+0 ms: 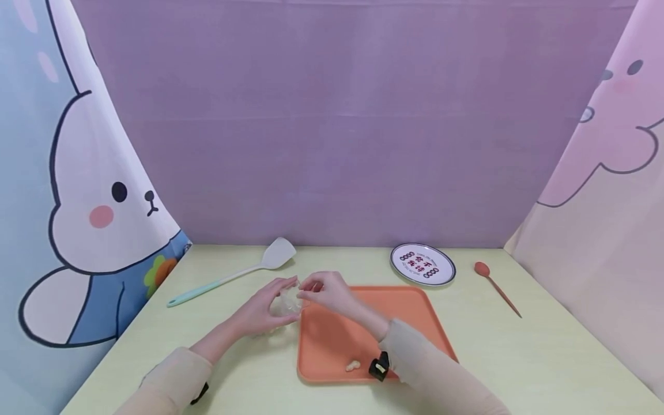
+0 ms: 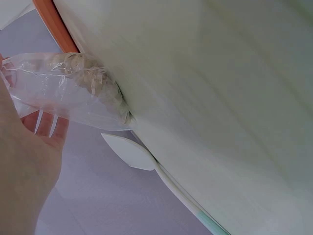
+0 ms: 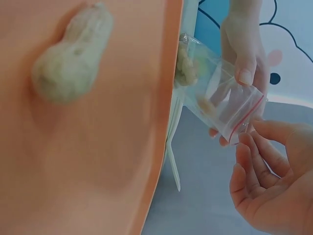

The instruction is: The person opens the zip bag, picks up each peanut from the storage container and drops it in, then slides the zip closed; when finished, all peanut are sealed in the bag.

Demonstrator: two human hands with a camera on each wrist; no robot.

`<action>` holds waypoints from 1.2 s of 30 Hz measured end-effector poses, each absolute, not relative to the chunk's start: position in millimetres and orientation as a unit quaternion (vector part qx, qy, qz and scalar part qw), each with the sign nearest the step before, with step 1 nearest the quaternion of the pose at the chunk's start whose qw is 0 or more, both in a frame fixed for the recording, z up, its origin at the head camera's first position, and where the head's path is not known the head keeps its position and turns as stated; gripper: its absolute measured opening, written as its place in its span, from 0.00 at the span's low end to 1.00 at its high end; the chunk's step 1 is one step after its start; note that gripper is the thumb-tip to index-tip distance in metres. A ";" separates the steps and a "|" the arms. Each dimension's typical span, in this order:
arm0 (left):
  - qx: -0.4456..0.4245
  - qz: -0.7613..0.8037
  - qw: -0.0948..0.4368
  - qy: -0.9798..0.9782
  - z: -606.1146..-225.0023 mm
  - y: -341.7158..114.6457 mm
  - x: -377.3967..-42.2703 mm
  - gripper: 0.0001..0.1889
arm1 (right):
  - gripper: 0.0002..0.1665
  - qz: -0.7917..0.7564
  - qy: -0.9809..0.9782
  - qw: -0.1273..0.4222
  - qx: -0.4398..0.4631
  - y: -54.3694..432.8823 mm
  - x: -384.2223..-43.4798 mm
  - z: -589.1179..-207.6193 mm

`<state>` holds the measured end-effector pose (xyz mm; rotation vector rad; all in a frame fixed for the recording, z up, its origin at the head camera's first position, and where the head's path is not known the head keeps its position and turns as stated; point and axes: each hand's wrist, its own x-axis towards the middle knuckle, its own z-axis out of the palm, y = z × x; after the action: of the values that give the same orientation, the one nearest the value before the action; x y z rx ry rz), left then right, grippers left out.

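Note:
A clear zip bag (image 3: 208,90) with a red seal line has several unshelled peanuts (image 2: 90,81) gathered at its bottom end. My left hand (image 1: 261,308) holds the bag from the left, thumb on one face and fingers behind it. At the bag's sealing edge, my right hand (image 1: 329,294) pinches a corner between thumb and forefinger, its other fingers loosely curled. The bag hangs tilted beside the left edge of an orange tray (image 1: 404,311). One peanut (image 1: 353,365) lies on that tray near its front edge, seen large in the right wrist view.
Behind my left hand lies a white spatula (image 1: 277,253) with a mint handle. A white plate (image 1: 422,265) with red and dark print sits beyond the tray. Farther right is a red spoon (image 1: 482,269). A purple curtain (image 1: 337,127) closes off the table's back.

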<state>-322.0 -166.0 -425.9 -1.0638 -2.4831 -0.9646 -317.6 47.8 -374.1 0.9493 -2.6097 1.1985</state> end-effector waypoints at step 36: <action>-0.360 -0.330 0.135 -0.862 -426.0 -164.6 -320.9 0.40 | 0.08 0.410 -0.856 0.053 0.309 114.9 -282.5 -381.6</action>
<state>-320.9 -164.6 -426.0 -1.0437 -2.4967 -0.9555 -282.5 114.9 -381.6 0.9396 -2.6026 1.2472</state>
